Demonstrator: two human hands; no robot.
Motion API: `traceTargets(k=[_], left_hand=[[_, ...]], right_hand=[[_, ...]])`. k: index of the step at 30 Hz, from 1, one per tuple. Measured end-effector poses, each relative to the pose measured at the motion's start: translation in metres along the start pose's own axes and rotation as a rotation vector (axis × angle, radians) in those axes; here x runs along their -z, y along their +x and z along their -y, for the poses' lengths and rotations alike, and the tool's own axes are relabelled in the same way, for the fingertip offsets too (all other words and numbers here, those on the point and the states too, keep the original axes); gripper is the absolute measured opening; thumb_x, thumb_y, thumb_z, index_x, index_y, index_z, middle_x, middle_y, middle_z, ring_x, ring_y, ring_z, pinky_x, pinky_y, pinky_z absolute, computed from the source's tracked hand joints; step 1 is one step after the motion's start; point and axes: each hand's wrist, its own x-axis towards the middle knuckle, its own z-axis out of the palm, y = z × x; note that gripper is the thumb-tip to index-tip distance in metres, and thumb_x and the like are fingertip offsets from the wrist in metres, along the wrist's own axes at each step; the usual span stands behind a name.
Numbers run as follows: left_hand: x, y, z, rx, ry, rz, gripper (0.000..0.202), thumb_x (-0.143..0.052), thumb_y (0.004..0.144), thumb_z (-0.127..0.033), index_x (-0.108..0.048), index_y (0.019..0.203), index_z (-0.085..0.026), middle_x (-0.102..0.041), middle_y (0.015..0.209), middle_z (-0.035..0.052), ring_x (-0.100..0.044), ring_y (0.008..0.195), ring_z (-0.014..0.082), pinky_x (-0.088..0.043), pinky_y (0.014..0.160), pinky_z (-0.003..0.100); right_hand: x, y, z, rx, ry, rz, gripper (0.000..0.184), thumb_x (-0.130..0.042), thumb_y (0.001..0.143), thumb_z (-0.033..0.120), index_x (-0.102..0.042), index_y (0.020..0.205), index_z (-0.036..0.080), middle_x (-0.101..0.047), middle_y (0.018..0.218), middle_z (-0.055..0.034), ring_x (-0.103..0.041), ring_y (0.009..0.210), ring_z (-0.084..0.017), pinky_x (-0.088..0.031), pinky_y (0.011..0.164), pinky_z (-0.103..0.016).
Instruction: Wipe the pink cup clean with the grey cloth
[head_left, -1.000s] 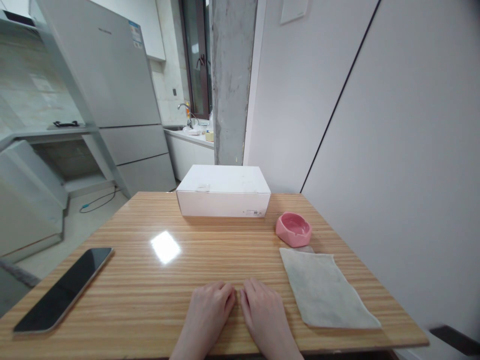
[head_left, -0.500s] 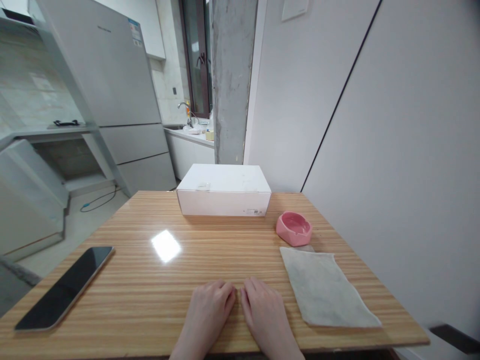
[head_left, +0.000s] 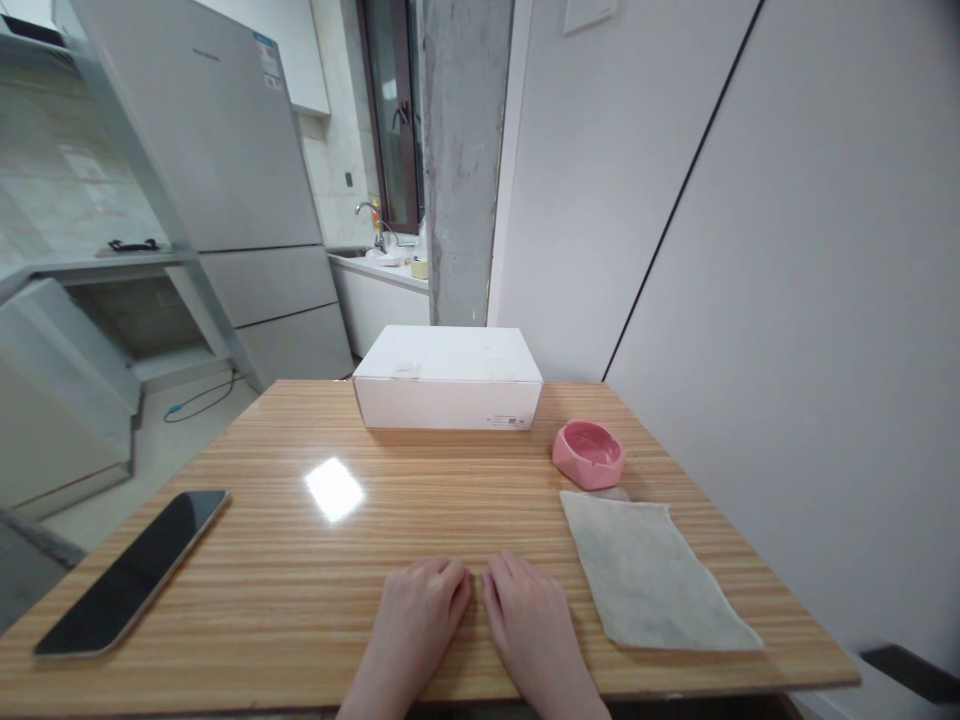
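My left hand (head_left: 426, 602) rests on the wood-grain table (head_left: 285, 570) near its front edge, fingers curled into a loose fist. Close beside it, with a narrow gap between, my right hand (head_left: 523, 605) lies curled the same way. Neither hand appears to hold anything, though the fingertips are tucked out of sight. Nearest to my right hand is a grey-green cloth (head_left: 656, 575), spread flat. A pink faceted ashtray (head_left: 588, 455) stands just behind the cloth. Over on the left lies a smartphone (head_left: 135, 570), its dark screen facing up.
A closed white box (head_left: 450, 402) sits at the table's far edge. A white wall (head_left: 810, 300) runs along the right side. Behind the table, a fridge (head_left: 217, 140) and a sink faucet (head_left: 370, 212) are visible. A cable (head_left: 201, 400) lies on the floor.
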Motion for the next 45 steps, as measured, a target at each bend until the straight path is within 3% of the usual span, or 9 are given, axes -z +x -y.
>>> traceTargets(k=[9, 12, 16, 19, 25, 28, 33, 39, 45], left_hand=[[0.016, 0.003, -0.018, 0.026, -0.068, -0.093, 0.025, -0.042, 0.089, -0.019, -0.061, 0.072, -0.02, -0.066, 0.072, 0.0037, -0.063, 0.067, 0.0206, -0.038, 0.058, 0.029], [0.047, 0.015, -0.045, -0.077, -0.334, -0.175, 0.011, -0.057, 0.08, -0.025, -0.057, 0.071, -0.019, -0.061, 0.073, 0.0028, -0.058, 0.068, 0.0178, -0.039, 0.06, 0.028], [0.076, 0.057, -0.086, -0.27, -0.847, -0.189, 0.022, -0.071, 0.068, -0.027, -0.058, 0.084, -0.019, -0.06, 0.084, 0.0011, -0.057, 0.079, 0.015, -0.045, 0.073, 0.027], [0.063, 0.107, -0.106, -0.352, -0.94, -0.192, 0.052, -0.075, 0.065, -0.032, -0.054, 0.112, -0.022, -0.054, 0.115, 0.0068, -0.052, 0.106, 0.0201, -0.041, 0.094, 0.034], [-0.004, 0.189, -0.123, -0.208, -0.746, -0.056, 0.124, -0.083, 0.041, -0.053, -0.023, 0.142, -0.016, -0.024, 0.145, 0.0214, -0.024, 0.134, 0.0387, -0.026, 0.107, 0.048], [-0.019, 0.2, -0.134, -0.125, -0.65, -0.085, 0.119, -0.078, 0.046, -0.06, -0.021, 0.143, -0.019, -0.029, 0.142, 0.0195, -0.033, 0.129, 0.0389, -0.033, 0.101, 0.047], [-0.015, 0.195, -0.15, 0.006, -0.602, -0.185, 0.087, -0.06, 0.068, -0.062, -0.031, 0.138, -0.019, -0.048, 0.125, 0.0179, -0.048, 0.113, 0.0344, -0.041, 0.089, 0.044], [0.01, 0.177, -0.118, -0.023, -0.806, -0.218, 0.087, -0.074, 0.061, -0.051, -0.037, 0.134, -0.024, -0.059, 0.116, 0.0108, -0.057, 0.105, 0.0263, -0.044, 0.089, 0.037], [0.046, 0.137, -0.022, 0.11, -0.897, -0.222, 0.09, -0.08, 0.057, -0.035, -0.038, 0.135, -0.027, -0.067, 0.105, 0.0045, -0.064, 0.096, 0.0217, -0.048, 0.09, 0.037]], right_hand=[[0.002, 0.0, 0.0, -0.065, 0.09, 0.036, 0.018, -0.047, 0.085, 0.01, -0.054, 0.074, 0.022, -0.062, 0.073, -0.0003, -0.058, 0.068, -0.018, -0.034, 0.061, -0.028], [-0.005, 0.002, 0.0, -0.071, 0.083, 0.064, 0.019, -0.049, 0.081, 0.009, -0.06, 0.078, 0.024, -0.065, 0.075, -0.0009, -0.06, 0.069, -0.018, -0.037, 0.06, -0.027], [-0.009, 0.003, 0.0, -0.116, 0.027, 0.074, 0.018, -0.05, 0.08, 0.01, -0.063, 0.074, 0.022, -0.066, 0.07, -0.0046, -0.06, 0.066, -0.02, -0.038, 0.059, -0.028], [-0.002, 0.0, 0.002, -0.133, 0.017, 0.054, 0.016, -0.051, 0.082, 0.013, -0.061, 0.072, 0.02, -0.066, 0.067, -0.0044, -0.061, 0.063, -0.02, -0.036, 0.058, -0.028], [0.009, -0.001, 0.004, -0.107, 0.048, 0.026, 0.015, -0.049, 0.086, 0.014, -0.057, 0.074, 0.021, -0.066, 0.07, -0.0005, -0.062, 0.06, -0.017, -0.027, 0.052, -0.026], [0.008, 0.001, 0.003, -0.13, 0.061, 0.05, 0.014, -0.053, 0.08, 0.009, -0.059, 0.075, 0.021, -0.068, 0.071, -0.0008, -0.063, 0.061, -0.017, -0.026, 0.052, -0.027], [0.008, 0.0, 0.001, -0.14, 0.076, 0.069, 0.015, -0.055, 0.075, 0.007, -0.062, 0.074, 0.02, -0.069, 0.072, -0.0014, -0.064, 0.062, -0.018, -0.025, 0.052, -0.028], [0.008, -0.002, -0.001, -0.083, 0.068, 0.013, 0.014, -0.051, 0.084, 0.012, -0.056, 0.075, 0.021, -0.066, 0.07, 0.0001, -0.062, 0.061, -0.017, -0.024, 0.053, -0.028], [0.003, -0.001, -0.001, -0.07, 0.05, -0.04, 0.018, -0.047, 0.088, 0.015, -0.054, 0.073, 0.021, -0.065, 0.067, 0.0, -0.061, 0.059, -0.017, -0.024, 0.053, -0.028]])
